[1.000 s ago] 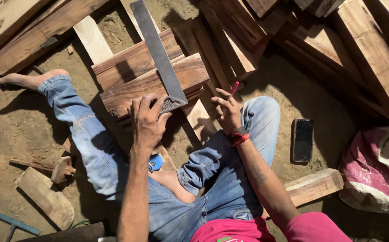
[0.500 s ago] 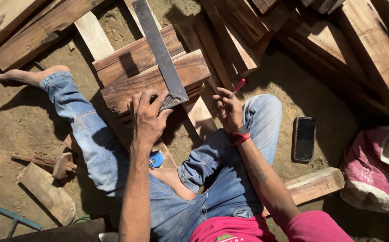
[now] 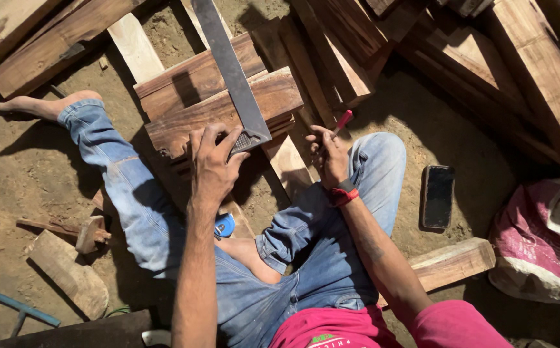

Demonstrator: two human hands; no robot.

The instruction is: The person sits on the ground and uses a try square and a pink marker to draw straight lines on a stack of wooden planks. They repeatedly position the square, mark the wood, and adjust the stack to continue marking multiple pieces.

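Note:
I sit on a dirt floor with a stack of dark wooden planks [image 3: 215, 113] between my legs. My left hand [image 3: 214, 164] presses the lower end of a metal try square [image 3: 231, 74] onto the top plank, fingers spread over its corner. The square's blade runs up and away across the planks. My right hand [image 3: 328, 158] hovers just right of the planks, above my right knee, and grips a red pencil [image 3: 342, 120] that points up. A red band circles that wrist.
A dark phone [image 3: 438, 195] lies on the dirt at right, near a pink and white sack [image 3: 541, 251]. Long timbers [image 3: 460, 71] pile up along the top. A pale block [image 3: 454, 263] lies by my right arm. A blue tape measure [image 3: 224, 225] sits by my leg; wood scraps [image 3: 67, 270] at left.
My right hand with the pencil has drawn slightly toward the planks. The left hand stays pressed on the try square.

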